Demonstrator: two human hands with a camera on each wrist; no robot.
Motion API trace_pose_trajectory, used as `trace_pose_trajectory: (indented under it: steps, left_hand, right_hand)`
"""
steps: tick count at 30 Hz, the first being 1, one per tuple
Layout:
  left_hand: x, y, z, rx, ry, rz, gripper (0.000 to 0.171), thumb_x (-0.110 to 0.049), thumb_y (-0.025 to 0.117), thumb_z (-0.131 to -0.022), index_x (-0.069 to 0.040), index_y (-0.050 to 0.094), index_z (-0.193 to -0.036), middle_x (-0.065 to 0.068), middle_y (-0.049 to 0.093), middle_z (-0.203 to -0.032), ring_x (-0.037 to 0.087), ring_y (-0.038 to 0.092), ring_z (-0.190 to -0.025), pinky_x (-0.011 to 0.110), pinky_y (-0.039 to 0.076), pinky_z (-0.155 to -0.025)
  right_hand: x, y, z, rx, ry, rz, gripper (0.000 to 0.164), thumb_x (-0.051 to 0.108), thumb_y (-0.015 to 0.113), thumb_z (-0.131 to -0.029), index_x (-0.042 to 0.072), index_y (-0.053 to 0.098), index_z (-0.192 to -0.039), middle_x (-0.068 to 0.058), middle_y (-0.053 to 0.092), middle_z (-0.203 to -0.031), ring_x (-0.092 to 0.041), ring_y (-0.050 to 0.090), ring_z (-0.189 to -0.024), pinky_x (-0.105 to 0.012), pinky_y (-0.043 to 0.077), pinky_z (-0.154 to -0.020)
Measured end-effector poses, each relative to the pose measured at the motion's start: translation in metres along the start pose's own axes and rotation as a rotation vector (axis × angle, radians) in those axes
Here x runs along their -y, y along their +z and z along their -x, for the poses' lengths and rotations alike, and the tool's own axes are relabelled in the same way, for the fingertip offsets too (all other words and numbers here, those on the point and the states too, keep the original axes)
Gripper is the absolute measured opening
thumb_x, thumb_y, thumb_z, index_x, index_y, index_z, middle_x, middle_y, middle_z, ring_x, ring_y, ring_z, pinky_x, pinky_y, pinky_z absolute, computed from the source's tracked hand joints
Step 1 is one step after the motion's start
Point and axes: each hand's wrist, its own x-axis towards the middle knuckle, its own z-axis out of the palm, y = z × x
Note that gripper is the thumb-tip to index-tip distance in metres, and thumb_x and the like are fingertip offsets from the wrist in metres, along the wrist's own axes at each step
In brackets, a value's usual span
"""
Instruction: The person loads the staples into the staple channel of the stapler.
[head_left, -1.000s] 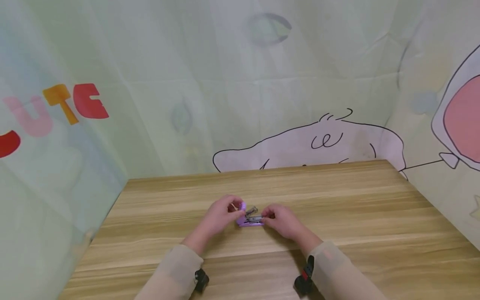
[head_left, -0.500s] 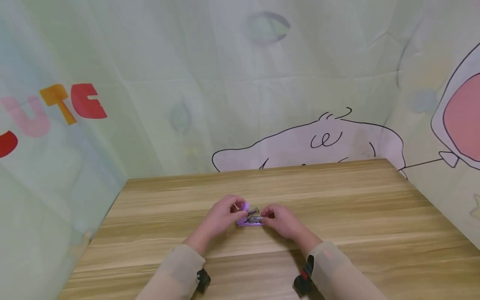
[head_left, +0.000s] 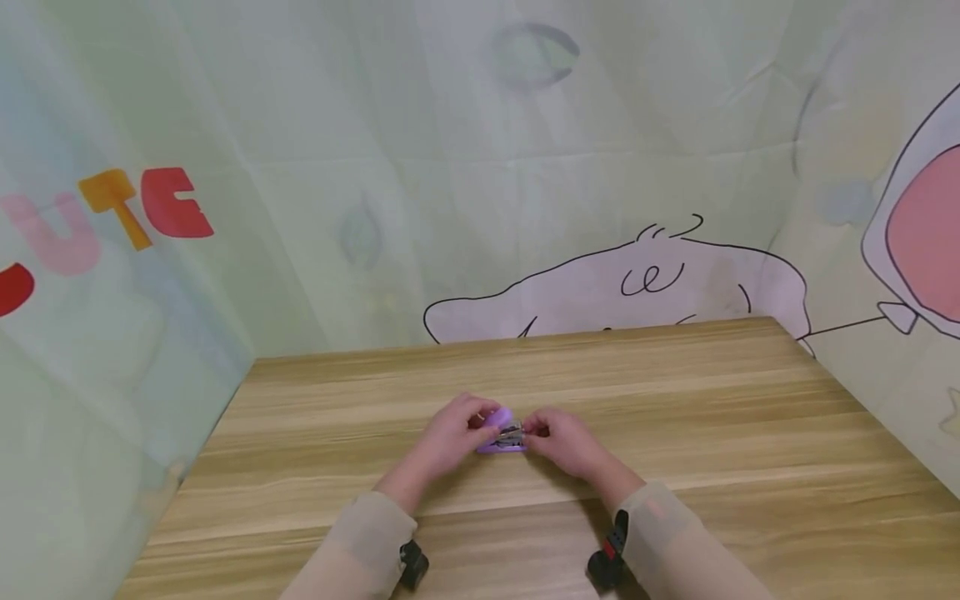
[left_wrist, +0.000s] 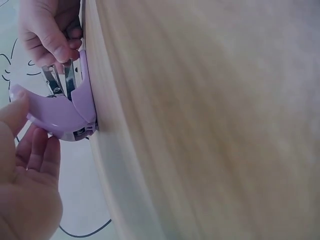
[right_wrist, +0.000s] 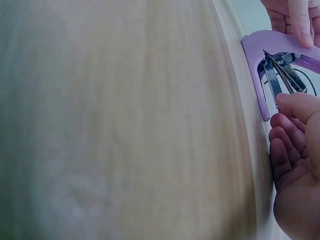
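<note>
A small purple stapler [head_left: 501,416] sits on the wooden table, its top cover tilted up from its base. My left hand [head_left: 452,431] grips that cover from the left, thumb on one side and fingers on the other. Between cover and base, the metal staple rail [left_wrist: 70,80] and a second metal strip spread apart in the left wrist view. My right hand [head_left: 564,442] pinches the stapler's front end with thumb and fingers. In the right wrist view the right thumb lies at the tip of the metal rail [right_wrist: 272,80], and the fingers are below it.
The wooden table [head_left: 360,392] extends around both hands. Behind it and at both sides hangs a printed curtain [head_left: 360,125] with cartoon figures and letters. Both wrists carry small black cameras.
My left hand has moved slightly right, swinging the purple cover down over the metal parts toward the base. My right hand has stayed in place at the stapler's front end.
</note>
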Motion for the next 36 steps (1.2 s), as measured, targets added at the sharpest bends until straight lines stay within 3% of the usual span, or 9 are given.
trace_pose_trajectory:
  steps: [19,32,36]
  left_hand:
    - [0.0007,0.0010,0.0028,-0.008,-0.040,0.014,0.029,-0.019,0.063,-0.090,-0.011,0.063,-0.118,0.000,0.058,-0.109,0.015,0.054,-0.097,0.036,0.047,-0.087]
    - [0.0000,0.0016,0.0002,0.004,-0.042,0.022,0.028,-0.021,0.064,-0.089,-0.012,0.064,-0.116,-0.001,0.057,-0.104,0.014,0.053,-0.093,0.033,0.047,-0.082]
    - [-0.0009,0.0011,-0.0007,-0.009,-0.050,0.048,0.025,-0.028,0.064,-0.090,-0.015,0.067,-0.110,-0.003,0.057,-0.100,0.014,0.052,-0.091,0.032,0.047,-0.080]
  right_hand:
    - [-0.0001,0.0002,0.0003,0.016,0.031,-0.004,0.009,0.014,0.066,-0.087,0.008,0.065,-0.093,0.003,0.060,-0.084,-0.011,0.053,-0.076,-0.030,0.047,-0.071]
    - [0.0015,0.0003,0.0002,0.017,0.033,0.017,0.009,0.014,0.066,-0.087,0.008,0.065,-0.093,0.003,0.060,-0.083,-0.011,0.053,-0.076,-0.031,0.047,-0.071]
    - [0.0019,0.0007,0.0002,0.017,0.021,0.014,0.008,0.014,0.066,-0.086,0.008,0.065,-0.092,0.004,0.060,-0.083,-0.011,0.052,-0.076,-0.031,0.047,-0.070]
